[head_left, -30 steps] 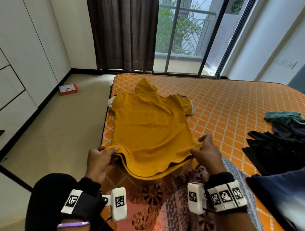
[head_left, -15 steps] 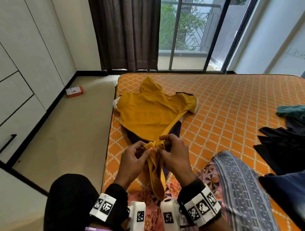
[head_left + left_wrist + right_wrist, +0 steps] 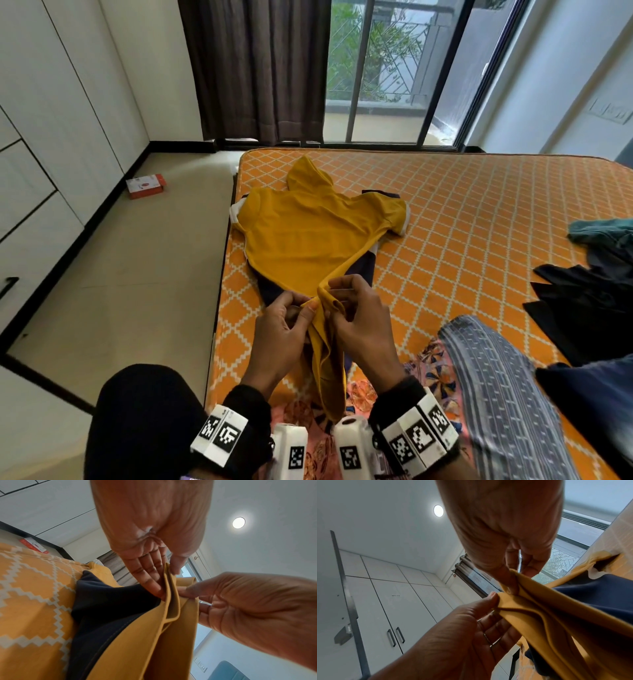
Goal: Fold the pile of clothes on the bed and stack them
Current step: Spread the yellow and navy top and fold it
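A mustard-yellow hooded shirt [image 3: 308, 240] lies back-up on the orange patterned bed [image 3: 479, 212], hood pointing to the window. A navy layer [image 3: 363, 270] shows under it. Its bottom hem is gathered into a bunch over the near part of the bed, and the slack hangs down between my wrists. My left hand [image 3: 303, 306] pinches the bunched hem [image 3: 169, 601] between thumb and fingers. My right hand [image 3: 337, 298] pinches the same hem [image 3: 530, 588] from the other side, and the two hands almost touch.
A heap of dark clothes [image 3: 589, 301] with a teal garment [image 3: 599, 229] lies at the right of the bed. A grey striped cloth [image 3: 496, 394] and a floral cloth [image 3: 428, 370] lie near me. The bed's left edge [image 3: 222, 274] drops to the floor, where a red box [image 3: 145, 185] sits.
A second ago my hands held the hem's two corners wide apart. They have come together at the middle, bunching the hem and uncovering the navy layer; since half a second ago they have barely moved.
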`<state>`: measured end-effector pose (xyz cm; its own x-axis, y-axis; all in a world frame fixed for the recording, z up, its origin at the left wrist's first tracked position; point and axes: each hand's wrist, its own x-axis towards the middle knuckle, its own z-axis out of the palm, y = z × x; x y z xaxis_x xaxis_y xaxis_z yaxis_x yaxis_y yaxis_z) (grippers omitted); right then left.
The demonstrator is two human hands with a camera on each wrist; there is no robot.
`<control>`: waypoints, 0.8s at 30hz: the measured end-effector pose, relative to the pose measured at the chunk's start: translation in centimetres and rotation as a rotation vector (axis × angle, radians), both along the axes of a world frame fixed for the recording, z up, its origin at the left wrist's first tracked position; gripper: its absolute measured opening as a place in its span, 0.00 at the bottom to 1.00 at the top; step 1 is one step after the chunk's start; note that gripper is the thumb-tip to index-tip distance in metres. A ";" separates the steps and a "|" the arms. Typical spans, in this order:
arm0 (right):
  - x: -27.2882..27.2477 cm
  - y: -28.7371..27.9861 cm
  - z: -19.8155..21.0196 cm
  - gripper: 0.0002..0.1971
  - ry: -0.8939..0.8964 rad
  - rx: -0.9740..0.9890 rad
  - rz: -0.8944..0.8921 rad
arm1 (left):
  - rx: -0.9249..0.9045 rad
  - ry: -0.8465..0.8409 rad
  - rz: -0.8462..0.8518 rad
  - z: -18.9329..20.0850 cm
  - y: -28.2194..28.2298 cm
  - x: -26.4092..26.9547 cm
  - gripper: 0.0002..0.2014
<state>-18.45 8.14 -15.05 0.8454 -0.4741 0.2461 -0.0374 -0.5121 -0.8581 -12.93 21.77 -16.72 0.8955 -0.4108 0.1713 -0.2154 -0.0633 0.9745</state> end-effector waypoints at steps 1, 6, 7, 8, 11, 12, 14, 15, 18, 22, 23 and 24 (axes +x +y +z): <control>0.0 0.1 -0.1 0.16 -0.005 -0.006 -0.001 | -0.003 -0.008 0.011 0.0 0.0 0.0 0.04; 0.0 0.6 -0.5 0.18 -0.002 -0.110 -0.043 | -0.047 0.017 0.051 -0.3 -0.1 0.0 0.07; 0.0 0.6 -0.6 0.18 -0.007 -0.143 -0.041 | -0.052 0.025 0.055 -0.3 -0.1 0.1 0.07; 0.0 0.7 -0.6 0.18 -0.015 -0.167 -0.036 | -0.053 0.030 0.050 -0.4 -0.1 0.1 0.08; 0.0 0.9 -0.8 0.13 -0.027 -0.126 -0.004 | -0.035 0.042 0.012 -0.6 0.1 0.5 0.08; 0.1 0.9 -0.9 0.11 -0.024 -0.085 0.010 | -0.031 0.050 0.002 -0.7 0.1 0.6 0.08; 0.1 0.9 -1.1 0.11 -0.009 -0.012 0.041 | -0.039 0.084 -0.014 -0.8 0.2 0.7 0.10; 0.1 0.8 -1.2 0.13 0.001 0.006 0.055 | -0.047 0.112 -0.017 -0.7 0.2 0.7 0.12; 0.2 0.5 -1.4 0.14 0.025 0.007 0.069 | -0.088 0.255 -0.031 -0.4 0.2 0.7 0.18; 0.1 -0.5 -1.4 0.09 -0.020 0.063 -0.016 | -0.128 0.337 -0.161 0.3 0.4 0.8 0.17; 0.0 -0.9 -1.2 0.08 -0.020 0.109 -0.035 | -0.112 0.320 -0.168 0.4 0.6 1.1 0.12; -0.3 -1.3 -0.9 0.07 -0.015 0.162 -0.046 | -0.067 0.280 -0.142 0.3 0.9 1.6 0.08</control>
<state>-18.71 6.80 -15.90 0.8186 -0.5467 0.1759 -0.0441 -0.3653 -0.9298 -11.38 22.71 -16.46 0.8461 -0.5313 -0.0425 0.0593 0.0146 0.9981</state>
